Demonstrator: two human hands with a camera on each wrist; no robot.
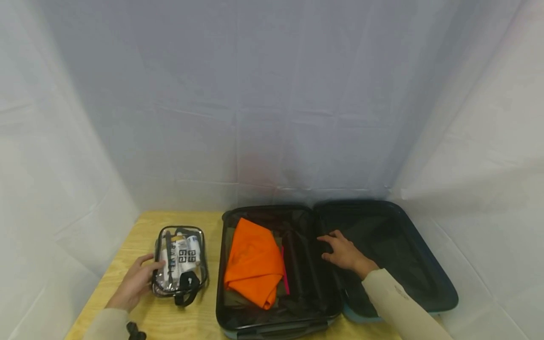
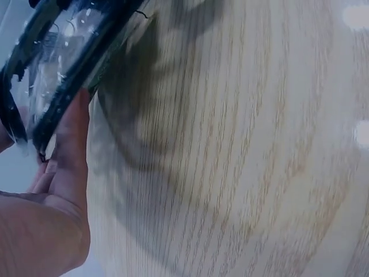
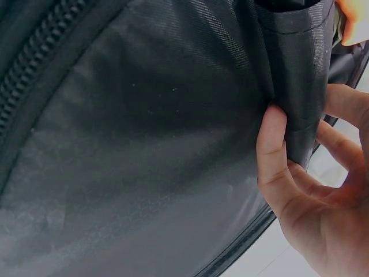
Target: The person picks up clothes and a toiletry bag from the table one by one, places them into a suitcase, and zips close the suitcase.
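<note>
The left hand (image 1: 133,282) curls around the clear pouch's (image 1: 180,259) near left edge; the right hand (image 1: 343,252) pinches the suitcase's (image 1: 238,321) dark divider flap (image 3: 297,86).

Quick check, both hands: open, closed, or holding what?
Left hand: grips the clear toiletry bag.
Right hand: pinches the suitcase's black divider flap.

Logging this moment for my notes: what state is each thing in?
Suitcase: open flat on the table.
Orange cloth: folded, in the suitcase's left half.
Clear pouch: flat on the table, bottles inside.
Left hand: holds the pouch's edge.
Right hand: pinches the black divider flap.
</note>
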